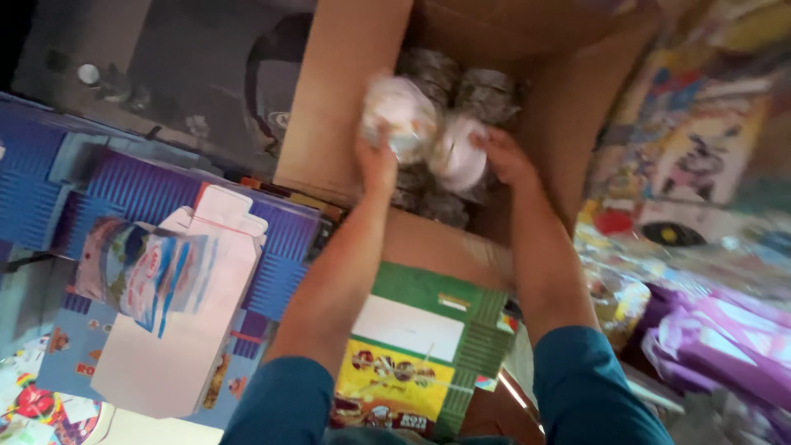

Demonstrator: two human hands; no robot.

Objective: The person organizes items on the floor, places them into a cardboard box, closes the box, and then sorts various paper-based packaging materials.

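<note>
Wrapped bundles: 2 held (401,119), (458,156), seemingly 1 per hand.

Packing or storeroom workspace. Around an open brown shipping carton (346,107) lie flattened printed retail boxes (412,346), left and below. Purple wrapped goods (725,346) lie to its right.

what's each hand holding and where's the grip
Left hand grips a white wrapped bundle from below; right hand holds another bundle at its side, over the box.
</note>
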